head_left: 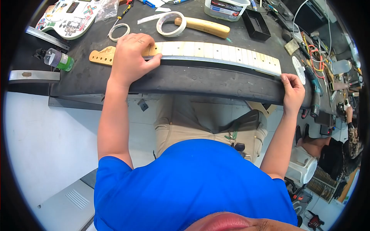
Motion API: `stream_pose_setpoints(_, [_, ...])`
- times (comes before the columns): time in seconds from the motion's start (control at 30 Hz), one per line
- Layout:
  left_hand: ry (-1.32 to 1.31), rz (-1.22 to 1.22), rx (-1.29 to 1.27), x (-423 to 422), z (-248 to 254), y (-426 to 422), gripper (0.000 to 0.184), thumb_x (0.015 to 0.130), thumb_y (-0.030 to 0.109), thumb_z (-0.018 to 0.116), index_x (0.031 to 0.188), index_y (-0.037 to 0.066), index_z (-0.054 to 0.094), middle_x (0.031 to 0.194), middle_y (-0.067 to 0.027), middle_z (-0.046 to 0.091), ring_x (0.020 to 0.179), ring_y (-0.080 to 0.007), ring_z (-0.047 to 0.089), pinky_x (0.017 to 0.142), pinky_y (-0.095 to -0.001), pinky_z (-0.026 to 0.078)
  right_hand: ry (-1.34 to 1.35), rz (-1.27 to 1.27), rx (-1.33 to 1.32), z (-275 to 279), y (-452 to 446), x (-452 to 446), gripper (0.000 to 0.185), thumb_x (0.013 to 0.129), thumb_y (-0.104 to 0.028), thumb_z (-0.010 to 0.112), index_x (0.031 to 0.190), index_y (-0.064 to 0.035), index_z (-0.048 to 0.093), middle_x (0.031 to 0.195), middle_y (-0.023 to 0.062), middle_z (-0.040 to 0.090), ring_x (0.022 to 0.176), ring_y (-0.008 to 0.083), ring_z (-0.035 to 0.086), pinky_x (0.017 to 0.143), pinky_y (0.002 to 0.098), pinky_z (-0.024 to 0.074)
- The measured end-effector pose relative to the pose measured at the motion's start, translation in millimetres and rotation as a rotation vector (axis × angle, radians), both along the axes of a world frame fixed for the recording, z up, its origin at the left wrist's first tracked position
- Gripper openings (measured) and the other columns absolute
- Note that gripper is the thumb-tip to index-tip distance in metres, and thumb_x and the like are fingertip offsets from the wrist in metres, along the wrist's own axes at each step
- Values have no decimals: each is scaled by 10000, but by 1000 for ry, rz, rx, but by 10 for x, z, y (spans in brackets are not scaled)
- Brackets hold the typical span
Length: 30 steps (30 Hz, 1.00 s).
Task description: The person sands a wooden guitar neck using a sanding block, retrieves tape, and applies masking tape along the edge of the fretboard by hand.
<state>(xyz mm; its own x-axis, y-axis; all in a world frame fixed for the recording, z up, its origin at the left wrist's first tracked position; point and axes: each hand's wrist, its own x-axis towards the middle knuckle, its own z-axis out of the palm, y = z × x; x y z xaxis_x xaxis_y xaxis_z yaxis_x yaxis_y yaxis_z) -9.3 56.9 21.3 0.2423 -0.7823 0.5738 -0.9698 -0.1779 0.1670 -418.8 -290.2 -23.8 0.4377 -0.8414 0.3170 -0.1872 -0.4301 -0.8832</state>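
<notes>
A guitar neck (208,50) with a pale, apparently taped fretboard lies across the dark bench, its headstock (101,57) at the left. Along its near edge runs a thin metal straightedge (216,61). My left hand (133,54) wraps over the neck beside the headstock, with the thumb at the straightedge's left end. At the far right end, my right hand (293,86) pinches the straightedge's tip between thumb and fingers, close to the neck's end.
Behind the neck are tape rolls (171,24), a wooden cylinder (204,27), a tub (227,8) and a black tray (257,25). At left are a stickered guitar body (67,19) and a bottle (59,60). Tools lie right; another person (335,150) is beyond.
</notes>
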Motion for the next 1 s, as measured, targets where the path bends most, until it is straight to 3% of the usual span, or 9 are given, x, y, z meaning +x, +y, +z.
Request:
stream_pose_setpoints(0.37, [-79, -53, -42, -156, -14, -197, 286, 769, 166, 873, 1001, 50, 750, 1076, -63, 803, 1075, -286, 737, 1048, -451, 501, -1, -2, 3, -9, -4, 9, 187, 1018, -179, 845, 1047, -3, 789, 954, -11, 759, 887, 60, 645, 830, 229, 492])
stream_pose_setpoints(0.57, [121, -147, 11, -113, 77, -121, 254, 806, 143, 859, 1011, 40, 751, 1159, -87, 805, 1123, -309, 738, 1060, -437, 505, 14, -3, 19, 9, 4, 9, 180, 1024, -172, 837, 1049, -1, 786, 953, -11, 760, 888, 58, 646, 834, 225, 493])
stream_pose_setpoints(0.7, [352, -194, 36, -11, 57, -37, 260, 841, 62, 895, 1056, 7, 758, 1248, -123, 796, 1148, -283, 745, 995, -399, 568, -15, 3, 20, 13, 7, -4, 178, 1031, -169, 831, 1053, 2, 784, 961, -4, 762, 897, 64, 652, 849, 231, 501])
stream_pose_setpoints(1.0, [476, -221, 31, 17, 70, -72, 217, 856, 62, 911, 989, -44, 777, 1189, -134, 813, 1036, -219, 763, 917, -349, 589, -89, 13, 8, -3, 21, -22, 154, 1028, -134, 828, 1059, 10, 780, 981, 15, 769, 914, 85, 666, 868, 246, 513])
